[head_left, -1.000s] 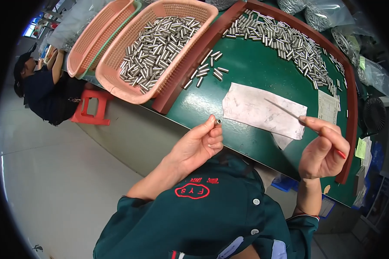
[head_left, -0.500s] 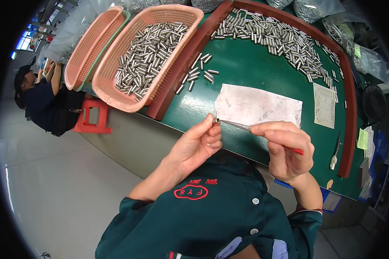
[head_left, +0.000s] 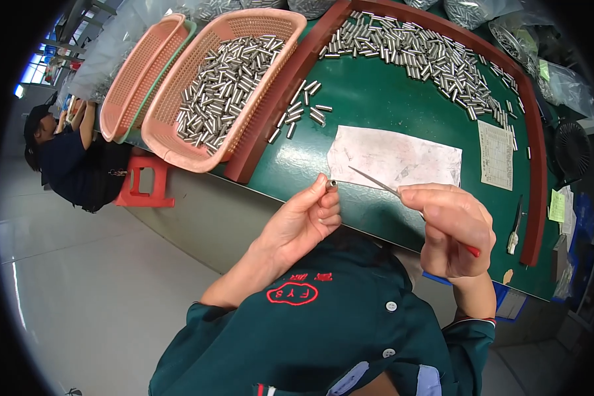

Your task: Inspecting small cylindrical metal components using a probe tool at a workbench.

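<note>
Between thumb and fingers, my left hand (head_left: 303,214) pinches a short metal tube (head_left: 331,185), its open end turned toward the right. My right hand (head_left: 452,224) grips a slim needle file (head_left: 375,180) with a red handle end (head_left: 473,251). The file's pointed tip stands to the upper right of the tube, apart from it. Both hands are over the near edge of the green table, in front of a smudged white sheet (head_left: 396,157). A small group of loose metal tubes (head_left: 303,109) lies beyond my left hand.
A pink basket (head_left: 157,135) of metal tubes and another pink basket (head_left: 115,89) stand at left. A dark red rail (head_left: 251,145) borders the table, with piled tubes (head_left: 435,63) along its far side. A knife (head_left: 513,231) lies right. A person (head_left: 72,148) sits far left.
My right hand has drawn the needle file back to the right, so its tip has left the tube's mouth. My left hand stays nearly still with the tube.
</note>
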The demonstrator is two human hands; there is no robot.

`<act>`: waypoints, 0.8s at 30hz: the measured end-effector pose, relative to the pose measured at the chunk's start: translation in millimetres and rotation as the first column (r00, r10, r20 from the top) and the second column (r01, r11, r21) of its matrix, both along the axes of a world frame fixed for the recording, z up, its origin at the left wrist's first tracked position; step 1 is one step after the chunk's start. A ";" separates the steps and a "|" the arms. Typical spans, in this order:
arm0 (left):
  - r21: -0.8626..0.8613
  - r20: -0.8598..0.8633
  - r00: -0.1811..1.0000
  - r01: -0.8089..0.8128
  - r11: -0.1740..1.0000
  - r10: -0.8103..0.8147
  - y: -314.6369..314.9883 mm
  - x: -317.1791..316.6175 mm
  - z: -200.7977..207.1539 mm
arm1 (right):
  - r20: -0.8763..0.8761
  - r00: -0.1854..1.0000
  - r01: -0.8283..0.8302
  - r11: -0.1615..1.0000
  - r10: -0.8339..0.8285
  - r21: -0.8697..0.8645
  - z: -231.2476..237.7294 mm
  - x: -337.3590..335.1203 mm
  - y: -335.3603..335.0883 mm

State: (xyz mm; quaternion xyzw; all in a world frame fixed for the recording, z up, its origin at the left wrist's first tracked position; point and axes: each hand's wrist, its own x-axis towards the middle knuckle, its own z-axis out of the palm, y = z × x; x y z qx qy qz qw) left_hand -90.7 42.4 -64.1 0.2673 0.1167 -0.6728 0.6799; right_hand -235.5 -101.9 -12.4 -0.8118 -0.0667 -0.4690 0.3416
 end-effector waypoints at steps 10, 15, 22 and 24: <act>-0.057 0.201 0.976 0.092 0.994 -0.079 -0.4 4.2 3.9 | 0.094 0.990 0.101 0.994 -0.104 0.034 -3.8 -8.2 -14.8; -0.084 0.615 0.787 0.120 0.989 -0.044 -18.7 25.5 5.6 | 0.123 0.919 0.342 0.913 -0.375 0.224 -12.4 -20.9 -57.6; -0.034 0.657 0.732 0.265 0.964 -0.178 -87.2 34.2 5.8 | 0.229 0.834 0.425 0.849 -0.502 0.313 -21.3 -35.8 -110.0; -0.043 0.659 0.724 0.306 0.951 -0.203 -109.0 35.2 4.6 | 0.245 0.822 0.424 0.839 -0.514 0.340 -26.3 -35.2 -114.5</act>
